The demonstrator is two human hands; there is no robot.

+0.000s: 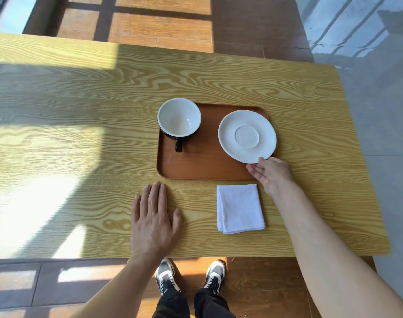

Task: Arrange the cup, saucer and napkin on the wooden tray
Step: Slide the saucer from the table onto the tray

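Note:
A brown wooden tray (196, 164) lies in the middle of the table. A cup (179, 117), white inside and black outside, stands at the tray's far left corner with its handle pointing toward me. A white saucer (247, 136) hovers over the tray's right side, tilted; my right hand (272, 174) pinches its near rim. A folded white napkin (240, 208) lies on the table just in front of the tray's right half. My left hand (153, 216) rests flat on the table, fingers spread, near the tray's front left corner.
The light wooden table (81, 134) stretches far to the left, partly in bright sunlight. Its near edge runs just above my shoes (189, 276). The right edge drops off to grey tiled floor (383, 134).

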